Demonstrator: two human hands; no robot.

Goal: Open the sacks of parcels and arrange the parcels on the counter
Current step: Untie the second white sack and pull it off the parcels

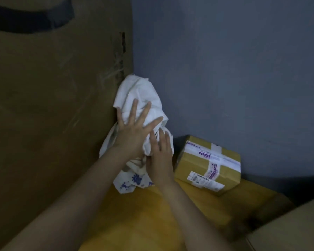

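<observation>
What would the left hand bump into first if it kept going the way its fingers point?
The white sack: the left hand lies flat on it, fingers aimed up and rightward. Beyond the sack comes probably the blue-grey wall, though depth is unclear.

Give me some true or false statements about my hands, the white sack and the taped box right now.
1. The left hand lies on the white sack with fingers spread. True.
2. The right hand holds the taped box. False: it rests on the sack; the box sits untouched.
3. The sack leans against the brown cardboard. True.
4. The taped box lies left of the sack. False: it lies to the right, on the yellow counter.
</observation>
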